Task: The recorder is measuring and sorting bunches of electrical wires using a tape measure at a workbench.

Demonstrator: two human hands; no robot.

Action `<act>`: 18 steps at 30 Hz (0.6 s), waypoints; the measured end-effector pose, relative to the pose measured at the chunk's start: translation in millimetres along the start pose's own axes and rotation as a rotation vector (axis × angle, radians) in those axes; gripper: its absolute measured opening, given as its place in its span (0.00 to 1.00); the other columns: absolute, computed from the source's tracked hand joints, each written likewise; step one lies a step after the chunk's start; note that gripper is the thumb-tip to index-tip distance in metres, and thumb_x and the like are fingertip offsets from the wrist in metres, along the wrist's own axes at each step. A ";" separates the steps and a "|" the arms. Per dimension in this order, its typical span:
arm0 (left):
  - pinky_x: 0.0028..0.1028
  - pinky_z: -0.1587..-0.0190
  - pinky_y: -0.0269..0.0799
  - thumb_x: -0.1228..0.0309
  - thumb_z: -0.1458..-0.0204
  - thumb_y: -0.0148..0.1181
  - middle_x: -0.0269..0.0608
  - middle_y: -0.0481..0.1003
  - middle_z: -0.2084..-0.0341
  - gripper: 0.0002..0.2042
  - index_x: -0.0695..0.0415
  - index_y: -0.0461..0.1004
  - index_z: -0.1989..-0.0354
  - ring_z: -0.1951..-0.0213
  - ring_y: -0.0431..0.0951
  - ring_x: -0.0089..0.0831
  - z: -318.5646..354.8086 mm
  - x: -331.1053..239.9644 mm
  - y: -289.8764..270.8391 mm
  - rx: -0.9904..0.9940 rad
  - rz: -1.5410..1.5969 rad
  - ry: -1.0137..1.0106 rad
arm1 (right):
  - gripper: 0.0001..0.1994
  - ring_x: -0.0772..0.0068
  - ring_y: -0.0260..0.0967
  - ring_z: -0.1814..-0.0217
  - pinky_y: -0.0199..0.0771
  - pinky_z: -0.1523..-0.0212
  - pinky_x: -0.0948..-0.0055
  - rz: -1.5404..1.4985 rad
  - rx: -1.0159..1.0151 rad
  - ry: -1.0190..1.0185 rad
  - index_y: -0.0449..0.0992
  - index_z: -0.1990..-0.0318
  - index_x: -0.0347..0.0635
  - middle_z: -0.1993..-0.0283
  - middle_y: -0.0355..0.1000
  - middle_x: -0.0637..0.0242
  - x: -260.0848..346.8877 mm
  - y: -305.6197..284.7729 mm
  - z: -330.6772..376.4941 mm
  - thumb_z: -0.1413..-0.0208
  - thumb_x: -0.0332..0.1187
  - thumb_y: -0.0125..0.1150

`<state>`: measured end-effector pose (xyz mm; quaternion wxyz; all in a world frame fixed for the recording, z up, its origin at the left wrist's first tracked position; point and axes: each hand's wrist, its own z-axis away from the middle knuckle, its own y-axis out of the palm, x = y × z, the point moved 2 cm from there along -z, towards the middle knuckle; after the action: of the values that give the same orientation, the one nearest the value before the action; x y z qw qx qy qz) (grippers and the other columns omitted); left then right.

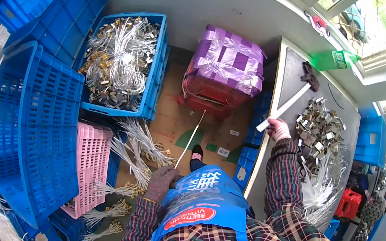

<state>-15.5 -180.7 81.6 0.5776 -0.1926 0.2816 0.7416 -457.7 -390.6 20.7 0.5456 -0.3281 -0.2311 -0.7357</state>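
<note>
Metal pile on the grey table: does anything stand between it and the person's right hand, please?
Nothing visible does. Only bare table shows between the right hand and the metal pile. The white bar in that hand slants past the pile's left side, not across the gap.

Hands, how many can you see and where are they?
2: the left hand, gloved, beside the apron, holding a white rod; the right hand, near the edge of the table, holding a white bar.

Pale grey wall [185, 1], bright grille-covered window [375, 23] at upper right, brown floor [165, 111], dark-topped table [293, 68] below the window
</note>
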 end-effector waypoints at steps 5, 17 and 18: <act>0.21 0.78 0.62 0.68 0.50 0.56 0.34 0.68 0.83 0.09 0.63 0.72 0.73 0.81 0.66 0.21 17.6 -3.0 -2.3 0.071 -0.089 0.076 | 0.14 0.79 0.63 0.77 0.55 0.81 0.78 -0.248 0.235 -0.023 0.72 0.57 0.44 0.72 0.69 0.73 4.5 76.6 83.1 0.52 0.31 0.63; 0.20 0.77 0.64 0.67 0.49 0.56 0.33 0.69 0.81 0.10 0.62 0.74 0.68 0.80 0.67 0.19 57.1 31.7 -26.5 0.032 -0.190 0.098 | 0.10 0.78 0.69 0.77 0.75 0.79 0.79 -0.087 0.399 -0.265 0.70 0.58 0.38 0.69 0.71 0.66 -2.2 195.8 185.6 0.45 0.32 0.56; 0.20 0.77 0.63 0.68 0.50 0.56 0.33 0.69 0.82 0.08 0.61 0.73 0.71 0.80 0.67 0.19 60.9 33.6 -27.5 0.022 -0.165 0.091 | 0.10 0.78 0.69 0.77 0.75 0.79 0.79 -0.080 0.408 -0.265 0.70 0.58 0.38 0.69 0.71 0.66 -1.4 198.8 189.8 0.45 0.32 0.56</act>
<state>4.7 -111.8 102.4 0.6255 -0.2424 0.2989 0.6787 -223.9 -316.4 144.8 0.5358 -0.2954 -0.4573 -0.6454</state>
